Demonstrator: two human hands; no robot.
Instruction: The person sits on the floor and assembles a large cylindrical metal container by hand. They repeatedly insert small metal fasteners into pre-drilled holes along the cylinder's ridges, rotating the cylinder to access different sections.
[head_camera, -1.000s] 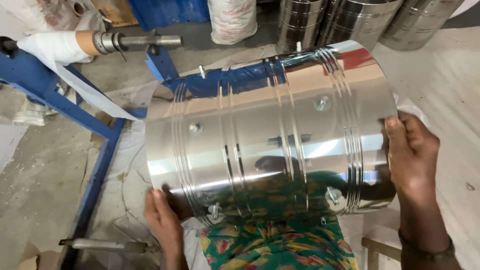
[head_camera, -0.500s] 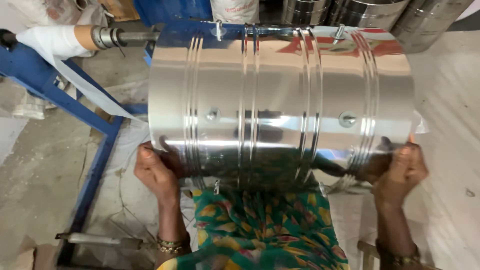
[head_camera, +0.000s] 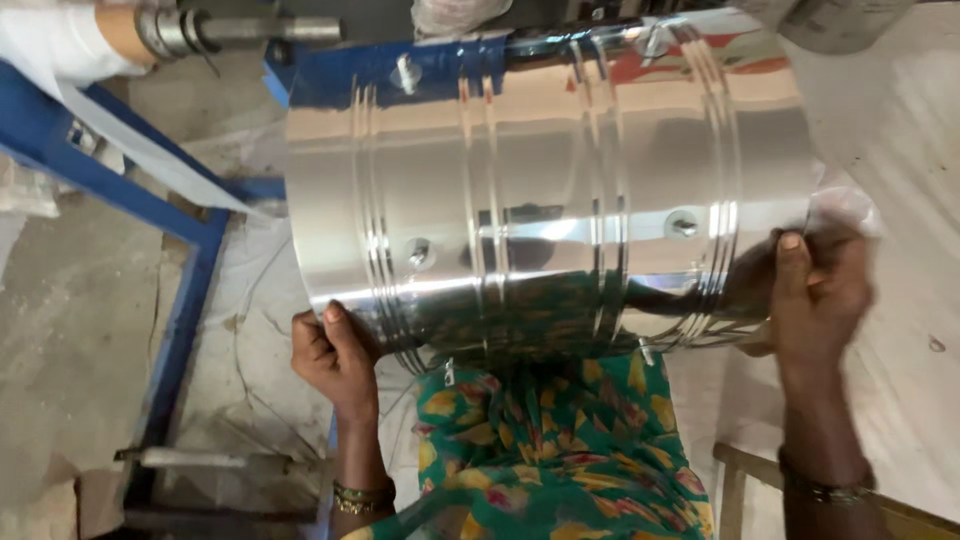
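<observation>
A large shiny steel drum (head_camera: 550, 190) lies on its side across my lap, ribbed with grooves and dotted with rivets. My left hand (head_camera: 335, 355) grips its lower left rim, thumb up against the metal. My right hand (head_camera: 815, 290) holds the right rim, fingers curled over the edge, with thin clear plastic film bunched beside it. The drum mirrors my green flowered clothing (head_camera: 560, 450). Both wrists wear bangles.
A blue metal frame (head_camera: 185, 290) stands at the left, carrying a steel spindle (head_camera: 230, 30) with a white roll. More steel drums (head_camera: 840, 20) sit at the top right. A wooden edge (head_camera: 740, 470) shows at the bottom right. The floor is grey concrete.
The drum has swung from tilted to level and come closer. My left hand slid along the lower left rim; my right hand moved to the right rim.
</observation>
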